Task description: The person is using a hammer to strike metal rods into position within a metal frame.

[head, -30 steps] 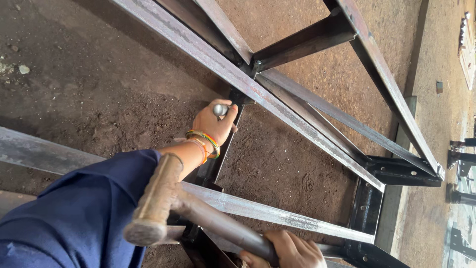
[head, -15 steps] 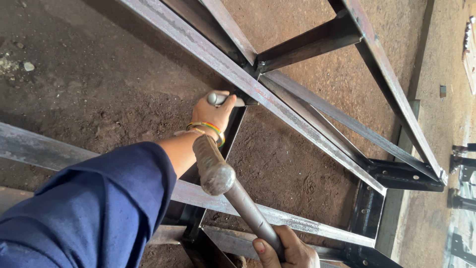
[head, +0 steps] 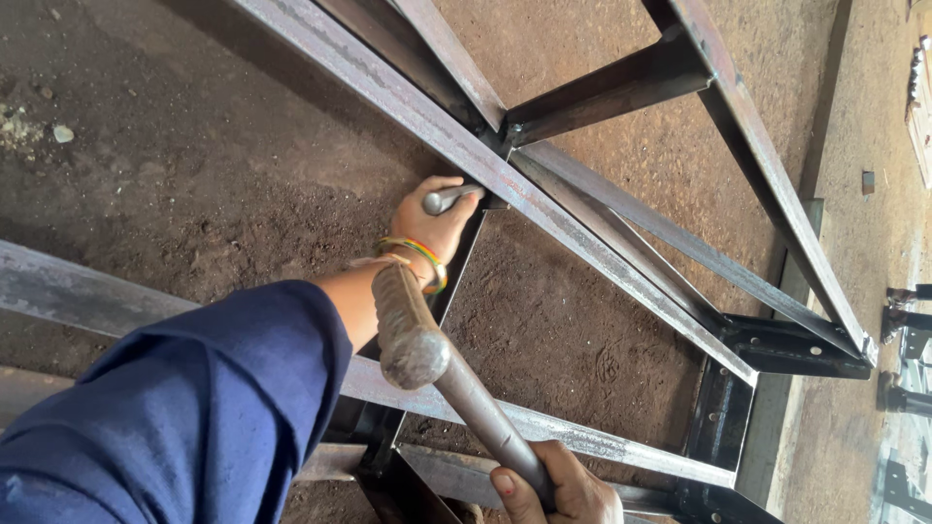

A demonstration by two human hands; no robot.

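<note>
Overhead, hammer [head: 417,335] hides wrist; steel frame [head: 621,267] (angle bars) surrounds chisel [head: 449,199].

The steel frame [head: 621,262] lies on the dirt floor [head: 175,165]. Far left hand [head: 437,228] holds a chisel [head: 451,199] against the frame's long rail; near, the right hand [head: 563,490] raises a hammer [head: 413,330] between them, above the sleeve [head: 175,417] at left.
</note>
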